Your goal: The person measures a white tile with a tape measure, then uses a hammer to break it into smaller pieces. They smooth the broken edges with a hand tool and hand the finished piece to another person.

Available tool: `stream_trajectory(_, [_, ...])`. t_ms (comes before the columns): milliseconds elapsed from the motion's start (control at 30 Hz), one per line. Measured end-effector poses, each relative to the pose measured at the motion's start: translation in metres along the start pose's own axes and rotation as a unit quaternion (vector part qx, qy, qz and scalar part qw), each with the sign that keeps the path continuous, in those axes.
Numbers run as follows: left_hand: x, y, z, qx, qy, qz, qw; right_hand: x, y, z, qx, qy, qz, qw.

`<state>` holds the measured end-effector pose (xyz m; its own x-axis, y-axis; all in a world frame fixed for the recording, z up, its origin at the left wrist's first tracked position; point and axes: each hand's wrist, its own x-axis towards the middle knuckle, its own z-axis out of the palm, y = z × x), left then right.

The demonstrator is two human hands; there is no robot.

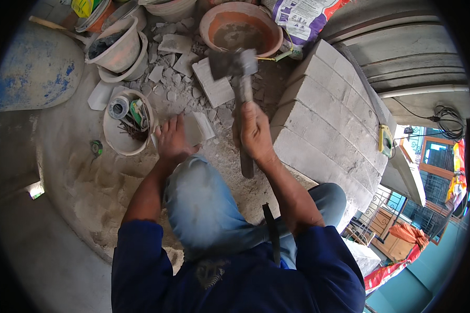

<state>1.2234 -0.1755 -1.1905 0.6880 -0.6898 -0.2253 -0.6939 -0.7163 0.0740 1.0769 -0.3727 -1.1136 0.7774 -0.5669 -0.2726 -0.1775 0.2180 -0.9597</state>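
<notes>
My right hand (255, 131) is wrapped round the handle of a hatchet (242, 96). Its head, blurred, is up over the rubble, with a broad dark blade on the left and a squarer end on the right. Fingers spread, my left hand (172, 136) lies flat on a pale grey block piece (195, 129) in front of my bent knee. Just beyond it, a larger light block (213, 82) rests tilted among broken chips (178, 73).
Left of my left hand stands a white bucket (107, 136) with tape and tools; a green tape measure (96, 148) lies nearby. Stacked light blocks (329, 130) rise at my right, bearing a handsaw (368, 86). An orange basin (240, 28) and stacked buckets (117, 52) stand farther off.
</notes>
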Motion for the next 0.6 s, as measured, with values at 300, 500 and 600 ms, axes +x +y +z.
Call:
stream_trajectory(300, [-0.011, 0.002, 0.002, -0.004, -0.038, -0.016, 0.999, -0.002, 0.11, 0.017, -0.124, -0.065, 0.232, 0.962])
stream_trajectory(500, [0.002, -0.004, 0.006, -0.02, 0.009, 0.005, 1.0, 0.023, -0.008, 0.004, -0.006, -0.023, -0.003, 1.0])
stream_trajectory(600, [0.0, -0.004, 0.01, -0.008, 0.014, 0.008, 1.0, 0.026, -0.052, 0.002, 0.066, 0.017, -0.06, 0.996])
